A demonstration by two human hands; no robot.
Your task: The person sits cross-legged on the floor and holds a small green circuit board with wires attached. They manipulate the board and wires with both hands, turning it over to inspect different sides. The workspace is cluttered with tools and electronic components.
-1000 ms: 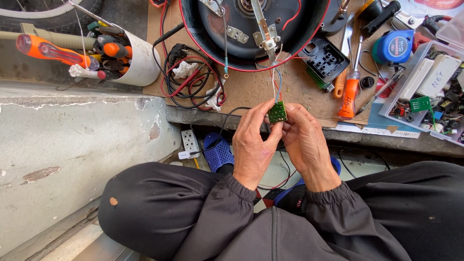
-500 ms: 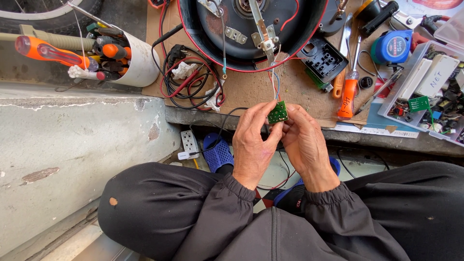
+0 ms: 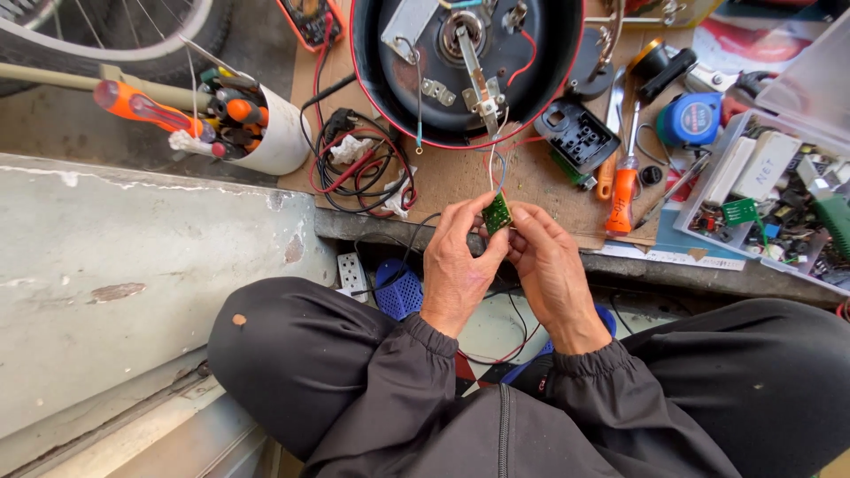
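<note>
A small green circuit board (image 3: 497,213) is pinched between the fingertips of both hands over the front edge of the brown work board (image 3: 460,181). My left hand (image 3: 459,261) grips its left side and my right hand (image 3: 551,265) its right side. Thin white and blue wires run from the small board up to the open round appliance base (image 3: 467,66), black inside with a red rim, which lies just beyond my hands.
A white cup of screwdrivers and pliers (image 3: 257,124) stands at the left. Coiled red and black leads (image 3: 359,168) lie beside it. An orange screwdriver (image 3: 622,181), a black plug part (image 3: 580,137), a blue tape measure (image 3: 691,118) and a clear parts box (image 3: 779,190) sit at the right.
Both hands with the green board have stayed almost in place; the fingers shifted slightly on it. The camera view has tilted a little.
</note>
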